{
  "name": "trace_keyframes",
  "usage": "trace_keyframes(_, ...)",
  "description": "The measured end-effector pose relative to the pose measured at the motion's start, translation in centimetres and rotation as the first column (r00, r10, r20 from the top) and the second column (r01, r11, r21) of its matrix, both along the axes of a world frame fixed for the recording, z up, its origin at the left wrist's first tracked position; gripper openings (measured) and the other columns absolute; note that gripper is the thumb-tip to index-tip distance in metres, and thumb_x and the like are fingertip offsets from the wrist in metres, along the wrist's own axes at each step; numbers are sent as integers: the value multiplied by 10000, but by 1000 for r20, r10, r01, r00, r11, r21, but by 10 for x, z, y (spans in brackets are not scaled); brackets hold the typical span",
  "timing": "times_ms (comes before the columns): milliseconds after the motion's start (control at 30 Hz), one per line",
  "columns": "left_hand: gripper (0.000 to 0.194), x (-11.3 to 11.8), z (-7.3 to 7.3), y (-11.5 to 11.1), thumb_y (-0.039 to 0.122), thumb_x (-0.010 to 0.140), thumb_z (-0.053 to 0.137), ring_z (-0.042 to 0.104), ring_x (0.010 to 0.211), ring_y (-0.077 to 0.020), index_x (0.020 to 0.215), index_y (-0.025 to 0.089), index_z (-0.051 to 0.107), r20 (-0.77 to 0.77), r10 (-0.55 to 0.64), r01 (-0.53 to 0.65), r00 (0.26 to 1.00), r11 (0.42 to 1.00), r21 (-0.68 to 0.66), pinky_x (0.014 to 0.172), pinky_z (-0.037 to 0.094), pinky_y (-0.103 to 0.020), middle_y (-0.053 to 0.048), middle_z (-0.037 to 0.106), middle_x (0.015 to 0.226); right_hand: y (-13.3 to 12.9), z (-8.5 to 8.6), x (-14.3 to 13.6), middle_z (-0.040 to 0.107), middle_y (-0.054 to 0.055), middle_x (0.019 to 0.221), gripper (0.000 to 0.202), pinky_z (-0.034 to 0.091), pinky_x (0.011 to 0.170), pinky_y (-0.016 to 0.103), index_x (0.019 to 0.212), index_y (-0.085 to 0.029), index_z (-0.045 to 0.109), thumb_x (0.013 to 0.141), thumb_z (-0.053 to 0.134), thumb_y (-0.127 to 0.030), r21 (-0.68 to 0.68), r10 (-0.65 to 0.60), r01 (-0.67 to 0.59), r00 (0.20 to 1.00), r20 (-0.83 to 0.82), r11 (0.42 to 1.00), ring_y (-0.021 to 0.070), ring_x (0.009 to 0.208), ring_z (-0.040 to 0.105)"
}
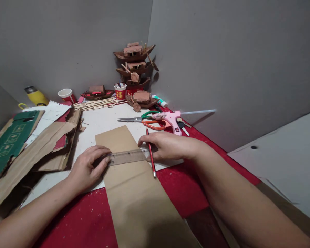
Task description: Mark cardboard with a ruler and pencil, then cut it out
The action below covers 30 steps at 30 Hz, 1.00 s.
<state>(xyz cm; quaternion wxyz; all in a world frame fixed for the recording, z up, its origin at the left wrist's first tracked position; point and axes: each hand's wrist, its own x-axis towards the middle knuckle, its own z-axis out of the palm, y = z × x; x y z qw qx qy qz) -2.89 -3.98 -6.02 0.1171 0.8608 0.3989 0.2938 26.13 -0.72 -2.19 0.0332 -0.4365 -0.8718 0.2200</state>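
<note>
A strip of brown cardboard (134, 193) runs away from me across the table. Crosswise on it lies a clear ruler (127, 157). At the ruler's left end, my left hand (89, 167) is closed, with thumb and fingers gripping it. My right hand (166, 145) has its fingertips at the ruler's other end. A red pencil (150, 153) is held in that same hand, slanting across the fingers with its silvery end towards me. Beyond the hands, scissors (144, 120) with green and orange handles lie beside a pink glue gun (170, 119).
Torn cardboard pieces (51, 141) are heaped at the left. Model boats (134, 51) are stacked in the corner, near paper cups (120, 92), thin sticks (98, 103) and a yellow bottle (36, 96). Grey walls (222, 62) border the red-covered table (181, 186).
</note>
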Motion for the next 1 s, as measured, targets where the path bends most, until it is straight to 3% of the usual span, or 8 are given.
trace_keyframes(200, 224, -2, -4, 0, 279, 904, 585, 644, 970, -216, 1084, 168, 658, 36, 47, -47, 998, 999, -17, 867, 510, -356, -96, 706, 1022, 3, 1, 0, 689, 32, 883, 160, 430, 658, 236, 929, -204, 669, 777, 667, -155, -29, 26, -27, 998, -57, 999, 186, 794, 618)
trace_keyframes(333, 200, -3, -3, 2, 320, 917, 558, 659, 828, -194, 969, 191, 701, 98, 130, -119, 987, 986, -112, 750, 522, -322, -68, 716, 897, 10, -4, 1, 694, 50, 891, 145, 447, 686, 258, 979, -187, 663, 839, 625, -194, 28, 12, -9, 992, -126, 1000, 196, 808, 631)
trace_keyframes(467, 217, -4, -3, 4, 354, 910, 556, 657, 809, -199, 931, 208, 716, 142, 204, -176, 969, 967, -185, 747, 520, -329, -56, 720, 870, 20, -14, -1, 694, 81, 948, 229, 476, 740, 308, 1082, -169, 641, 861, 608, -215, 133, -93, 128, 966, -242, 983, 213, 843, 635)
trace_keyframes(567, 242, -4, -4, 7, 389, 884, 573, 669, 873, -229, 973, 214, 715, 208, 289, -237, 934, 940, -244, 815, 525, -365, -63, 740, 940, 27, -19, 1, 690, 102, 1045, 289, 487, 834, 369, 1144, -180, 615, 856, 598, -178, 241, -185, 289, 907, -378, 926, 231, 938, 632)
trace_keyframes(667, 259, -5, -5, 11, 420, 845, 602, 675, 864, -245, 961, 224, 725, 265, 358, -283, 896, 917, -283, 841, 527, -379, -58, 749, 931, 31, -19, 5, 692, 98, 1098, 291, 480, 890, 397, 1138, -200, 609, 851, 597, -153, 264, -257, 425, 831, -493, 866, 235, 997, 631)
trace_keyframes(833, 246, -8, -4, 15, 416, 817, 612, 669, 874, -245, 943, 239, 728, 252, 386, -315, 887, 907, -279, 856, 515, -369, -47, 742, 932, 30, -18, 3, 712, 74, 970, 227, 486, 803, 325, 1069, -174, 637, 844, 627, -145, 210, -310, 440, 833, -458, 873, 202, 883, 645)
trace_keyframes(933, 240, -8, 0, 16, 397, 810, 618, 670, 744, -206, 958, 228, 702, 322, 451, -328, 833, 869, -370, 721, 535, -320, -26, 713, 821, 27, -19, -1, 706, 77, 947, 230, 469, 757, 304, 1081, -160, 646, 852, 640, -189, 214, -286, 396, 866, -410, 893, 191, 838, 635)
trace_keyframes(1000, 233, -7, 2, 16, 377, 793, 640, 658, 616, -163, 957, 212, 663, 433, 523, -286, 734, 816, -502, 616, 534, -277, 8, 666, 736, 25, -20, -3, 703, 77, 938, 237, 458, 742, 297, 1085, -159, 649, 852, 640, -200, 233, -266, 376, 880, -394, 897, 190, 828, 627)
